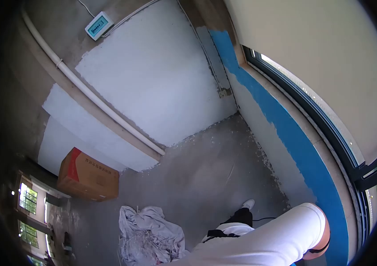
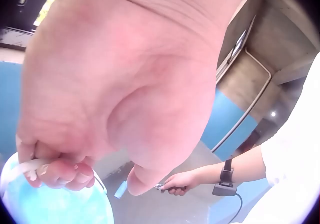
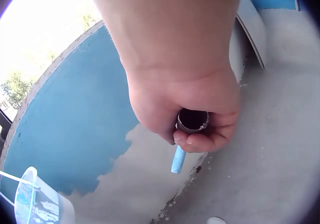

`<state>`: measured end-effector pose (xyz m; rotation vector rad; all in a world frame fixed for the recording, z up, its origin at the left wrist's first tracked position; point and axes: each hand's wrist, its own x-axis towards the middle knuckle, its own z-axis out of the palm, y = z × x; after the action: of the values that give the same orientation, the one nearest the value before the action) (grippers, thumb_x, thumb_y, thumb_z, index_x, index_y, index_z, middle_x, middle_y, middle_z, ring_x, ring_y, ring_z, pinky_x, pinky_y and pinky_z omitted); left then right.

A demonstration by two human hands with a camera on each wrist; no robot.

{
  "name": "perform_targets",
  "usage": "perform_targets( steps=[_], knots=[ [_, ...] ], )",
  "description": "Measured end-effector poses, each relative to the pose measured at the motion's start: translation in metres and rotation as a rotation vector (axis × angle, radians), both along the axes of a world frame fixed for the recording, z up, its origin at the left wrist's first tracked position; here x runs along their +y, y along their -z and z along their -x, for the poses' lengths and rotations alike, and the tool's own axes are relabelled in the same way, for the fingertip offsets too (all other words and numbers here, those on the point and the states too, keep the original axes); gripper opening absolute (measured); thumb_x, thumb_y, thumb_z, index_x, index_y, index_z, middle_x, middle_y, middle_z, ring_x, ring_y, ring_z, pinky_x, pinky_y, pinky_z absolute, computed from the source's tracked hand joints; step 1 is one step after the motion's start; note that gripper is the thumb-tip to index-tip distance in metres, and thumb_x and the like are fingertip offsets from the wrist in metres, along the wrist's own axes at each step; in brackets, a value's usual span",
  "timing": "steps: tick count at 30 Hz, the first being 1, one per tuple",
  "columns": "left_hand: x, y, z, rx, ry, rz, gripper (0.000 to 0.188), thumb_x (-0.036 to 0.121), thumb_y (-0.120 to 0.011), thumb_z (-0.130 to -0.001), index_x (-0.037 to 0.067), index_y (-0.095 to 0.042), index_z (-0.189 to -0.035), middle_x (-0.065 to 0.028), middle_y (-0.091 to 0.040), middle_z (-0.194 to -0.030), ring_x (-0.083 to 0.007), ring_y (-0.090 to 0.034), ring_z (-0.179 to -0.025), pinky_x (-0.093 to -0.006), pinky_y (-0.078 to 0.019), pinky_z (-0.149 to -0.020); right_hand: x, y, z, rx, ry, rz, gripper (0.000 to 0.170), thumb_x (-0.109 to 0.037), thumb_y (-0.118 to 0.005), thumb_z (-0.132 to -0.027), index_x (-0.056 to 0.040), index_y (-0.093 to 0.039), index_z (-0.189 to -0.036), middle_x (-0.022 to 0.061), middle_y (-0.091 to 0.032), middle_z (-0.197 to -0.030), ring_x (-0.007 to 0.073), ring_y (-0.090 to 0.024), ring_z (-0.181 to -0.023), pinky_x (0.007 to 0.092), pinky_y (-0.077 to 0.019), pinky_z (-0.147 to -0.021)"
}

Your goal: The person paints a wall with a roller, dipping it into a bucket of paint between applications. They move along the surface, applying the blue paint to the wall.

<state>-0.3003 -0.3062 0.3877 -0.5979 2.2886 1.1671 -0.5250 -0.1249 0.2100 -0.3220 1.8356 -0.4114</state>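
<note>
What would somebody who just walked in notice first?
Probably the bright blue paint, a wide band with a ragged lower edge on the wall under the window. Next, maybe the bucket of blue paint, hanging by its handle from the curled fingers of the left hand, and the small blue roller sticking out below the right hand. The big brown box with a red end also stands out, sitting on the gray floor by the wall.

Floor matt, rough, cement-like; box cardboard; crumpled sheet cloth; bucket smooth, plastic-looking; roller sleeve matt.
</note>
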Motion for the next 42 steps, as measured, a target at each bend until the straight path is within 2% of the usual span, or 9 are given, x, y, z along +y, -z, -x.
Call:
perform_targets(
  steps=[17, 26, 28, 29, 31, 32, 36, 39, 42],
  knots=[
    [-0.005, -0.035, -0.005, -0.032, 0.199, -0.029, 0.033, 0.018, -0.06, -0.076, 0.01, -0.068, -0.106, -0.0159, -0.062, -0.111, -0.0334, -0.058, -0.104, -0.0383, -0.0447, -0.089, 0.085, -0.004, 0.04, 0.074, 0.1, -0.157, 0.015, -0.025, -0.049, -0.093, -0.0106, -0.049, -0.09, -0.0023, -0.039, -0.055, 0.0082, -0.036, -0.039, 0.0228, -0.0261, -0.033],
    [-0.014, -0.034, -0.029, -0.115, 0.244, 0.015, 0.031, 0.016, -0.058, -0.077, 0.01, -0.069, -0.105, -0.0164, -0.063, -0.11, -0.0338, -0.058, -0.103, -0.0376, -0.045, -0.09, 0.118, 0.035, 0.056, -0.015, 0.182, -0.076, 0.014, -0.025, -0.048, -0.093, -0.0106, -0.048, -0.091, -0.0018, -0.039, -0.055, 0.0086, -0.035, -0.039, 0.0231, -0.0257, -0.032],
    [-0.02, -0.023, -0.059, -0.176, 0.14, 0.025, 0.031, 0.016, -0.057, -0.077, 0.01, -0.069, -0.105, -0.0165, -0.063, -0.11, -0.0339, -0.058, -0.103, -0.0374, -0.045, -0.09, 0.108, 0.018, 0.038, 0.02, 0.181, -0.049, 0.016, -0.024, -0.048, -0.093, -0.0093, -0.046, -0.09, -0.0011, -0.04, -0.056, 0.0089, -0.036, -0.039, 0.0238, -0.0273, -0.034],
    [-0.019, -0.007, -0.078, -0.156, -0.055, 0.023, 0.03, 0.017, -0.055, -0.077, 0.01, -0.07, -0.102, -0.0136, -0.065, -0.107, -0.035, -0.061, -0.098, -0.0417, -0.0477, -0.086, 0.106, 0.018, 0.034, 0.045, 0.145, -0.053, 0.016, -0.025, -0.048, -0.092, -0.01, -0.047, -0.091, -0.0008, -0.042, -0.059, 0.0088, -0.038, -0.043, 0.0238, -0.0312, -0.037],
    [-0.03, 0.008, -0.099, -0.374, -0.166, -0.092, 0.041, 0.021, -0.05, -0.082, 0.01, -0.061, -0.12, -0.018, -0.053, -0.128, -0.0361, -0.05, -0.118, -0.0426, -0.0402, -0.096, 0.101, 0.011, 0.025, 0.012, 0.172, -0.026, 0.017, -0.026, -0.049, -0.093, -0.0094, -0.047, -0.091, -0.0002, -0.043, -0.059, 0.009, -0.039, -0.044, 0.0241, -0.0311, -0.038],
    [-0.032, 0.04, -0.108, -0.458, -0.198, -0.125, 0.046, 0.025, -0.049, -0.083, 0.01, -0.056, -0.125, -0.0184, -0.048, -0.134, -0.0371, -0.044, -0.124, -0.0427, -0.0367, -0.1, 0.096, 0.014, 0.021, 0.005, 0.167, -0.018, 0.017, -0.026, -0.049, -0.093, -0.0094, -0.048, -0.09, -0.0002, -0.044, -0.059, 0.009, -0.039, -0.044, 0.0241, -0.0309, -0.038],
    [-0.03, 0.098, -0.172, -0.339, -0.45, -0.153, 0.059, 0.042, -0.049, -0.081, -0.006, -0.059, -0.114, -0.0266, -0.058, -0.116, -0.0375, -0.056, -0.107, -0.0427, -0.0436, -0.091, 0.068, -0.003, -0.005, -0.079, 0.137, 0.086, 0.016, -0.025, -0.049, -0.094, -0.0089, -0.049, -0.09, -0.0006, -0.044, -0.059, 0.0089, -0.04, -0.046, 0.024, -0.0324, -0.042],
    [-0.02, 0.128, -0.221, -0.34, -0.627, -0.186, 0.071, 0.047, -0.052, -0.08, -0.009, -0.048, -0.123, -0.0282, -0.053, -0.122, -0.038, -0.054, -0.111, -0.0406, -0.0437, -0.092, 0.039, -0.021, -0.027, -0.085, 0.12, 0.115, 0.016, -0.025, -0.048, -0.095, -0.009, -0.049, -0.092, -0.0009, -0.045, -0.06, 0.0085, -0.04, -0.047, 0.0238, -0.0326, -0.043],
    [-0.005, 0.134, -0.269, -0.321, -0.9, -0.247, 0.063, 0.042, -0.053, -0.083, -0.009, -0.049, -0.121, -0.0268, -0.055, -0.118, -0.0342, -0.056, -0.109, -0.0396, -0.0446, -0.089, 0.008, -0.031, -0.041, -0.138, 0.077, 0.178, 0.016, -0.026, -0.048, -0.095, -0.0097, -0.049, -0.093, -0.0014, -0.045, -0.062, 0.0077, -0.039, -0.048, 0.0236, -0.0322, -0.043]
  ],
)
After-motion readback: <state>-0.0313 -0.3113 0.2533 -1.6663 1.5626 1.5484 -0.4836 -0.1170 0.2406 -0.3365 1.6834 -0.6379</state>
